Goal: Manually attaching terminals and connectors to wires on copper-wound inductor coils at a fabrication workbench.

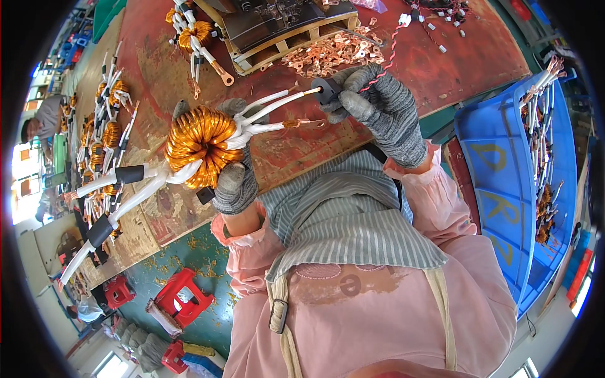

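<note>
My left hand (pixel 234 183), in a grey knit glove, grips a toroidal coil (pixel 205 148) of orange copper wire, with the thumb in front and the fingers behind. White-sleeved leads run out of the coil on both sides; black sleeves (pixel 101 230) sit on the left-hand ones. My right hand (pixel 384 110), gloved alike, pinches a small black ring-shaped part (pixel 325 91) at the tip of one right-hand lead. Whether the tip is inside the ring cannot be made out. A twisted red and black wire (pixel 392 50) trails up from my right hand. Below, another lead ends in a copper lug (pixel 307 123).
Loose copper lugs (pixel 334 53) lie heaped beside a wooden pallet-like stand (pixel 296 41) on the red table (pixel 454 75). Finished-looking coils (pixel 113 135) line the left side. A blue bin (pixel 498 164) with white leads stands right. Red stools (pixel 183 296) are on the floor.
</note>
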Motion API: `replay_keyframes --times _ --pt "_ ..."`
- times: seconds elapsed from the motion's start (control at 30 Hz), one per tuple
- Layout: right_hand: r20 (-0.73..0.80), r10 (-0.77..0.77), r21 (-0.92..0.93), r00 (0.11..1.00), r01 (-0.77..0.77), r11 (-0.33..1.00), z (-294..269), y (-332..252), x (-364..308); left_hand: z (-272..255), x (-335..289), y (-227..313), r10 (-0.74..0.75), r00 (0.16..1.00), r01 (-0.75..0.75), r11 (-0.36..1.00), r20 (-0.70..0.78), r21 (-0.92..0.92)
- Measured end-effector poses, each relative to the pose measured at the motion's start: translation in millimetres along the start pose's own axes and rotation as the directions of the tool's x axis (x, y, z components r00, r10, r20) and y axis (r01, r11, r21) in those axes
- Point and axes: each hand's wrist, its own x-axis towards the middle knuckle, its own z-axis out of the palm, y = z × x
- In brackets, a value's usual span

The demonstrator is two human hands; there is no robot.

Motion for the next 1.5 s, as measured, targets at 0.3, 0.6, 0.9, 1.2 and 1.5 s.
replay_keyframes --times 0.3,0.6,0.9,1.2,1.5 --pt "-0.048 -0.196 -0.375 0.979 0.164 0.912 14.6 -13.0 -1.8 -3.6 -11.4 -18.6 0.017 0.984 -0.022 0.999 -0.176 -0.031" --pt "0.387 -0.339 -0.876 0.857 0.457 0.153 -1.7 -34.1 12.1 13.5 -7.6 -9.5 -0.038 0.997 0.033 0.997 -0.066 -0.070" --pt "0.578 -0.223 -0.750 0.785 0.618 0.234 21.7 -43.1 35.8 22.6 -20.3 -26.3 -0.034 0.999 0.039 0.990 -0.040 0.138" --pt "0.579 -0.161 -0.615 0.799 0.557 0.558 34.8 -48.6 64.0 -81.4 -64.7 -40.7 -0.225 0.959 0.240 0.968 0.170 -0.072" --pt "0.672 -0.056 -0.253 0.738 0.301 0.919 38.7 54.6 62.4 -68.1 -110.9 -25.4 -0.201 0.969 0.236 0.919 0.141 -0.315"
